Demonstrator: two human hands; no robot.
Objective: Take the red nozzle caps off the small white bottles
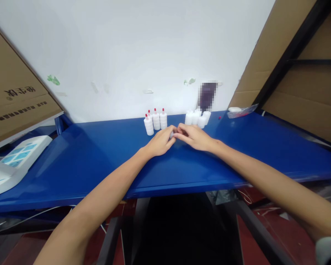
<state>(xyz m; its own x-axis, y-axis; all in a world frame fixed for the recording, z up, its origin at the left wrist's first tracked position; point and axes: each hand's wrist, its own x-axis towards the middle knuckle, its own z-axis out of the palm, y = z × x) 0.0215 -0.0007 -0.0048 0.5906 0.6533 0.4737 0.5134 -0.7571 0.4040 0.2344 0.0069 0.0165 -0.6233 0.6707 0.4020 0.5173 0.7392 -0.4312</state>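
Both hands meet over the middle of a blue table [99,154]. My left hand [161,142] is closed around a white plastic bottle [171,135], of which only a small whitish part shows between the fingers. My right hand [197,138] is closed with its fingertips pinched at the same spot, touching the left; what they grip is hidden. Just behind my left hand stand several white squeeze bottles with red-tipped nozzles [156,120]. Beyond my right hand is a cluster of several white bottles [192,117] with no red tips showing; some lean.
A small red cap [220,117] and a clear plastic bag [242,111] lie at the back right. A white device with blue panels [19,154] is at the left edge. Cardboard [16,92] flanks the left, with more cardboard and a black frame [289,55] at right.
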